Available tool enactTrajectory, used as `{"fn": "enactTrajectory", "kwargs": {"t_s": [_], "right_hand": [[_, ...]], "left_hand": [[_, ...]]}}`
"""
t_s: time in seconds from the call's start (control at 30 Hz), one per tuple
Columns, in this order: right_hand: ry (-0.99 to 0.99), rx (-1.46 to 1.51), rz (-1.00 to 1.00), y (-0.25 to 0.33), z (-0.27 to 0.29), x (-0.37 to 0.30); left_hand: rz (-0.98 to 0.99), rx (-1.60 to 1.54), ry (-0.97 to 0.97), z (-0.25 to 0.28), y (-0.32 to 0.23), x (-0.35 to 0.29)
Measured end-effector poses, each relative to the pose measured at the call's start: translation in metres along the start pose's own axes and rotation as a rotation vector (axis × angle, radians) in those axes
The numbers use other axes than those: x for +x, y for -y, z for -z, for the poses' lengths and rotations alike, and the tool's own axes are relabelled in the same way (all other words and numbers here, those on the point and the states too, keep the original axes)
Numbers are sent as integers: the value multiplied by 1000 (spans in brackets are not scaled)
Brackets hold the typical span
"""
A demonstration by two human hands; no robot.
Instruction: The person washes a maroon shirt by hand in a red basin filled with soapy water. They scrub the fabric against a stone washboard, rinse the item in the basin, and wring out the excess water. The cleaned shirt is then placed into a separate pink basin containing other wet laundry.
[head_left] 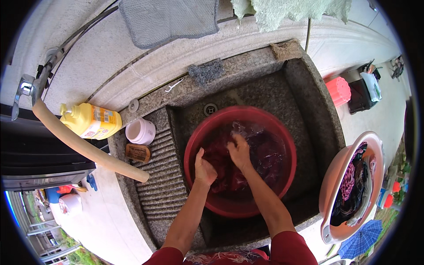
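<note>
Inside a round red plastic basin [292,157], dark red cloth [219,155] lies soaked in water, with wet folds and bubbles showing. My left hand [205,171] is at the basin's left side, thumb raised and fingers curled round the cloth. A little farther in and to the right, my right hand [239,152] is closed on the same cloth, its fingers bent and slightly blurred. The water's dark colour hides how much cloth lies below the surface.
The basin sits in a stone sink [316,101] beside a ridged washboard [161,190]. At left are a yellow pump bottle [99,121], white tub [140,131], wooden brush [138,153] and tap hose [88,139]. A pink basin of clothes [329,198] stands right.
</note>
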State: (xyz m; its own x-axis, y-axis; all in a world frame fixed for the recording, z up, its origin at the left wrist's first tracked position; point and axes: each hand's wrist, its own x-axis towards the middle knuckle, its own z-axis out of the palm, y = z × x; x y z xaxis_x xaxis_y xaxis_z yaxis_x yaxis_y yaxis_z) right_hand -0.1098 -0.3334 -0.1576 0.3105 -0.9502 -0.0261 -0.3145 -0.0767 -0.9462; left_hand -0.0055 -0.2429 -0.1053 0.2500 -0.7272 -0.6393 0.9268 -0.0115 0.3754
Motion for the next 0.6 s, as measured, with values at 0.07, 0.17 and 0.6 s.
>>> {"fn": "enactTrajectory", "kwargs": {"t_s": [0.07, 0.17, 0.6], "right_hand": [[208, 207, 4, 82, 1, -40], [221, -139, 377, 136, -14, -70], [91, -207, 488, 119, -32, -56]], "left_hand": [[13, -27, 26, -10, -7, -2], [179, -167, 188, 41, -2, 15], [-22, -58, 239, 77, 7, -9]]}}
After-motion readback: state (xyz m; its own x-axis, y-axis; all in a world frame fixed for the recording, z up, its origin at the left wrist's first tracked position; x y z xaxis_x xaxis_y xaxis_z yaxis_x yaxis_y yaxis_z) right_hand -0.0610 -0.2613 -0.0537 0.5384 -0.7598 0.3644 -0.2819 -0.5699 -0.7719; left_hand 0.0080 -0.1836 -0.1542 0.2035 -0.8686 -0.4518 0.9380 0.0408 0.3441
